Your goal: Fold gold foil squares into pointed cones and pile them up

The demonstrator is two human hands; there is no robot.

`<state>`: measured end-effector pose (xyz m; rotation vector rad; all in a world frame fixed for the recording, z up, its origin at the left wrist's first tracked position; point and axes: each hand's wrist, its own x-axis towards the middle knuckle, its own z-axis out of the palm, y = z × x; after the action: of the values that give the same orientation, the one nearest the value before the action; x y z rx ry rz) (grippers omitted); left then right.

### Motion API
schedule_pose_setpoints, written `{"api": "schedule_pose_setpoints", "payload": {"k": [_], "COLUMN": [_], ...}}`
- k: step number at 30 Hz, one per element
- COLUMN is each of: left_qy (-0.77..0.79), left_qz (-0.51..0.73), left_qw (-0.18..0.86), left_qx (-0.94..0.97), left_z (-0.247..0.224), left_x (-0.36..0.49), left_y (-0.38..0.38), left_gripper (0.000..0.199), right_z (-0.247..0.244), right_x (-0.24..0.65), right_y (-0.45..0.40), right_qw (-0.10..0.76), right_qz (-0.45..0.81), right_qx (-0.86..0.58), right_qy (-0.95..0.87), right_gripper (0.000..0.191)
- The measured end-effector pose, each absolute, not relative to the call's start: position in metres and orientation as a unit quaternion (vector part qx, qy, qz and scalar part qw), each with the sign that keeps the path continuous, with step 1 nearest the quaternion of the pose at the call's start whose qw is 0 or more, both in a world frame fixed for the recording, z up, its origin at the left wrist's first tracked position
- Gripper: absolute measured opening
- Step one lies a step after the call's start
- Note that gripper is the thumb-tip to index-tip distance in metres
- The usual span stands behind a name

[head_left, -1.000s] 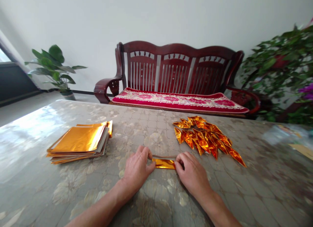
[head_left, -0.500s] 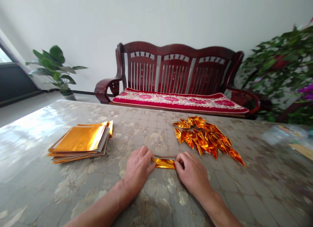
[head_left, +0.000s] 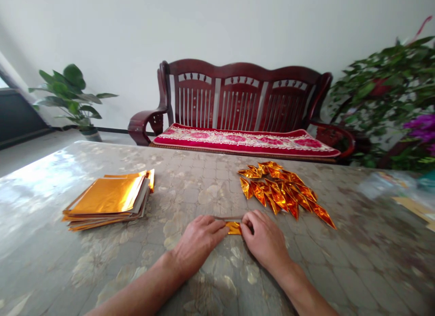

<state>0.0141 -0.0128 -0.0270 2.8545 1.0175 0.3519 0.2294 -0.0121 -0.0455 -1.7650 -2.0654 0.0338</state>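
Left hand (head_left: 199, 239) flattish on foil strip (head_left: 234, 228), right hand (head_left: 265, 236) in apparent pinch.

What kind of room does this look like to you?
Probably a living room in a home: there's a carved wooden bench with a red floral seat cover, and a leafy potted plant stands on the floor to its left.

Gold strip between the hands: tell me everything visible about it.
The gold strip is narrow and shiny, like foil, apparently folded, with a dull grey-brown band along its far edge. It lies crosswise on the patterned tabletop. The left hand covers its left part, the right hand seems to pinch its right end; a short gold stretch shows between.
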Motion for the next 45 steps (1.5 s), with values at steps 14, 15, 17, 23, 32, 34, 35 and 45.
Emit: {"api": "schedule_pose_setpoints", "payload": {"k": [14,15,17,23,32,34,35,45], "left_qy": [0.354,0.356,0.360,0.365,0.374,0.371,0.369,0.421], "left_qz": [0.096,0.095,0.090,0.090,0.095,0.092,0.088,0.046], "left_qw": [0.039,0.037,0.035,0.031,0.030,0.025,0.022,-0.024], "left_qx": [0.929,0.929,0.928,0.926,0.922,0.924,0.925,0.906], "left_z": [-0.024,-0.024,-0.025,-0.029,-0.029,-0.030,-0.030,-0.039], "left_x": [0.015,0.016,0.017,0.017,0.022,0.022,0.022,0.018], "left_y": [-0.023,-0.024,-0.025,-0.025,-0.027,-0.028,-0.028,-0.040], "left_gripper": [0.033,0.033,0.032,0.034,0.034,0.036,0.037,0.037], "right_z": [-0.050,-0.050,-0.050,-0.051,-0.046,-0.046,-0.045,-0.046], "right_x": [0.236,0.237,0.238,0.238,0.221,0.219,0.219,0.224], "right_y": [-0.014,-0.015,-0.015,-0.021,-0.040,-0.043,-0.043,-0.049], "right_qw": [0.265,0.267,0.271,0.291,0.247,0.238,0.234,0.206], "right_qz": [0.046,0.049,0.054,0.012,-0.015,-0.023,-0.028,-0.063], "right_qx": [-0.633,-0.632,-0.630,-0.579,-0.463,-0.459,-0.460,-0.493], "right_qy": [-0.726,-0.726,-0.725,-0.762,-0.851,-0.855,-0.856,-0.843], "right_gripper": [0.007,0.008,0.009,0.012,0.016,0.017,0.018,0.019]}}
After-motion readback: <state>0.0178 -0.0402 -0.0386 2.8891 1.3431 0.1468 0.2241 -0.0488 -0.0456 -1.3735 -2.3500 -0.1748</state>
